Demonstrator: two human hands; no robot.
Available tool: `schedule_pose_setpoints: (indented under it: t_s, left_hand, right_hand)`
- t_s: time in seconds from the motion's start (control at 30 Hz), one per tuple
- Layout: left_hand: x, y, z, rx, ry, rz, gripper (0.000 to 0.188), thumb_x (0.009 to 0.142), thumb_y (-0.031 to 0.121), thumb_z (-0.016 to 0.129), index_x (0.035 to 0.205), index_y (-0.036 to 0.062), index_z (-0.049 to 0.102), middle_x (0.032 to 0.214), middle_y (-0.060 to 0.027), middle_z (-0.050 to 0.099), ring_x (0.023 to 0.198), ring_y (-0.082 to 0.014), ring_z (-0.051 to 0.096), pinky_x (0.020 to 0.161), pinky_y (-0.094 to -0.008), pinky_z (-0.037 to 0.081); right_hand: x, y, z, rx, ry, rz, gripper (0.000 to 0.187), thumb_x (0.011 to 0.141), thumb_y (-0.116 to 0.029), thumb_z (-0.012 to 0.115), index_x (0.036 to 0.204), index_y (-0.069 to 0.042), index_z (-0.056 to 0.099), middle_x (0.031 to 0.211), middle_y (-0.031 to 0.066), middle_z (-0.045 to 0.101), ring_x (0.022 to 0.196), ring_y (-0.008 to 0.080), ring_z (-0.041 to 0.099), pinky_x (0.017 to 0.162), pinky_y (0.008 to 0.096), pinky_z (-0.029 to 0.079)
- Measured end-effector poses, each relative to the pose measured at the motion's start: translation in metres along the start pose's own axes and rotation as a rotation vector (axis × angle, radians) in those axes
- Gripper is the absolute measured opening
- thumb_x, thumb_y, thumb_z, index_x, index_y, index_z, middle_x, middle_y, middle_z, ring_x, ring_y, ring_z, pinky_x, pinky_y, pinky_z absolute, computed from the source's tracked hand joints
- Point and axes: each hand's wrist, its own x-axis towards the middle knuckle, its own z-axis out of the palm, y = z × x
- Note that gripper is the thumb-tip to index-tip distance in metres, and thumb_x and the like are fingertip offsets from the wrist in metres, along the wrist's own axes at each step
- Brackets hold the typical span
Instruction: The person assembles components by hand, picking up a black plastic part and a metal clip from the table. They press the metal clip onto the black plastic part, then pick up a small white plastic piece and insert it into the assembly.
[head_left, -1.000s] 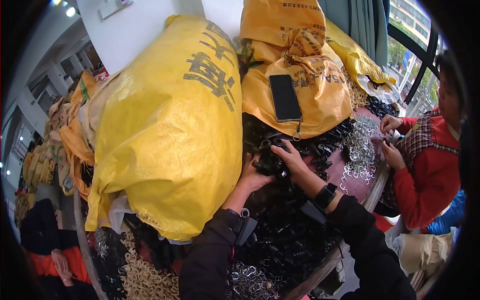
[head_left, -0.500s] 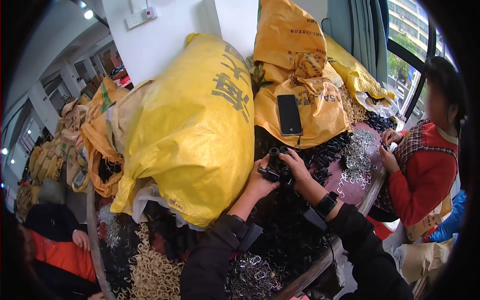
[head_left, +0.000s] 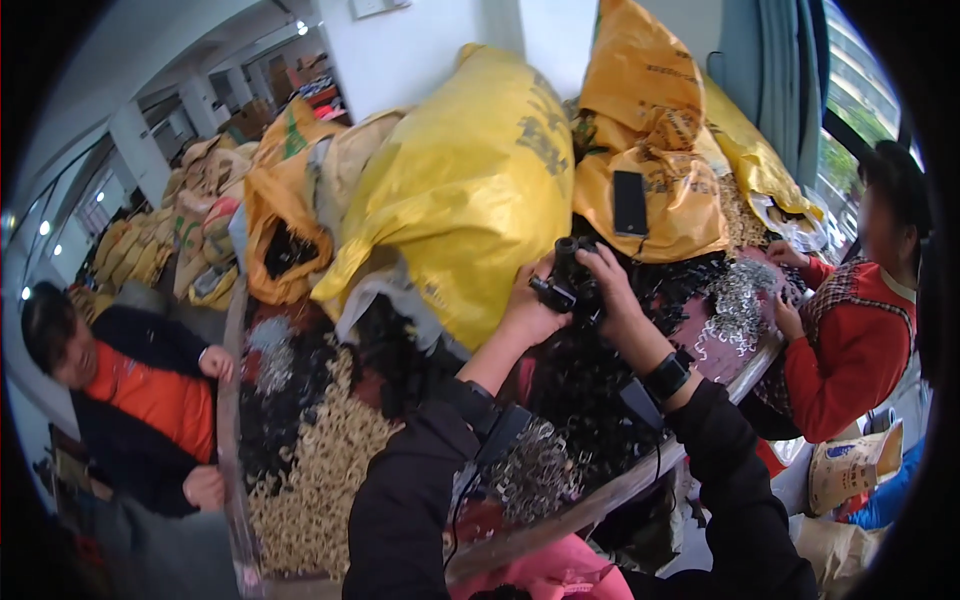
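Observation:
Both hands are close together over the middle of the table. My left hand [head_left: 531, 310] is closed round black tube-like plastic pieces [head_left: 556, 292], whose exact kind I cannot make out. Beside it, my right hand [head_left: 617, 290] curls round the other side of the same dark cluster, its fingers partly hidden. Below them a heap of loose black parts [head_left: 590, 400] covers the tabletop. A black phone [head_left: 630, 203] lies on an orange woven sack [head_left: 690, 195] just beyond my hands.
A big yellow sack [head_left: 480, 190] stands left of my hands. Piles of tan hooks [head_left: 320, 470] and silvery metal pieces [head_left: 535, 470] lie nearer me. One person [head_left: 850, 330] sits at the right, another [head_left: 150, 390] at the left. The wooden table rim [head_left: 600, 515] runs in front of me.
The view has swung left, showing more of the person there. My hands stay together on the black pieces. At the right, the other person's hands have moved apart.

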Motion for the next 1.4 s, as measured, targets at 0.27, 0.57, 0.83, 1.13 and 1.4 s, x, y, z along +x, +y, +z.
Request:
schedule_pose_setpoints:
  t_s: [0.27,0.57,0.83,1.13,1.4]
  left_hand:
    - [-0.109,-0.01,-0.08,0.009,0.095,-0.108,0.084,0.05,0.008,0.073,0.123,0.0065,0.034,0.113,-0.0163,0.046,0.106,-0.0322,0.044,0.092,-0.0369,0.037]
    - [-0.246,-0.067,-0.143,0.07,0.197,-0.254,0.08,0.051,0.009,0.072,0.122,0.0056,0.036,0.109,-0.0178,0.047,0.104,-0.0333,0.045,0.09,-0.0368,0.038]
    - [-0.277,-0.084,-0.138,0.092,0.308,-0.408,0.077,0.053,0.01,0.071,0.122,0.0054,0.036,0.108,-0.0193,0.047,0.102,-0.035,0.046,0.087,-0.0382,0.039]
    - [-0.277,-0.072,-0.154,0.453,0.191,-0.408,0.076,0.058,0.012,0.072,0.123,0.0043,0.034,0.119,-0.0222,0.035,0.104,-0.0382,0.043,0.087,-0.041,0.039]
    - [-0.29,-0.061,-0.162,0.474,0.202,-0.294,0.068,0.06,0.013,0.071,0.119,0.0006,0.038,0.121,-0.0214,0.035,0.107,-0.0382,0.04,0.089,-0.0414,0.037]
  right_hand:
    - [-0.052,0.076,0.072,0.014,-0.182,0.092,0.038,0.074,-0.018,0.063,0.107,-0.007,0.048,0.09,0.0057,0.056,0.079,0.0151,0.055,0.068,0.0276,0.046]
    - [-0.112,0.2,0.148,0.057,-0.28,0.279,0.039,0.075,-0.019,0.063,0.109,-0.007,0.048,0.091,0.0049,0.056,0.081,0.0138,0.055,0.069,0.0259,0.045]
    - [-0.108,0.247,0.153,-0.113,-0.326,0.301,0.04,0.076,-0.018,0.061,0.112,-0.007,0.048,0.09,0.0028,0.056,0.079,0.0129,0.054,0.073,0.0248,0.043]
    - [-0.083,0.272,0.123,-0.523,-0.389,0.075,0.048,0.08,-0.029,0.057,0.119,-0.006,0.044,0.117,0.0125,0.043,0.105,0.0205,0.044,0.088,0.0292,0.036]
    - [-0.094,0.255,0.137,-0.665,-0.436,-0.008,0.059,0.08,-0.042,0.054,0.126,-0.009,0.037,0.124,0.0177,0.036,0.117,0.0266,0.033,0.098,0.0316,0.025]
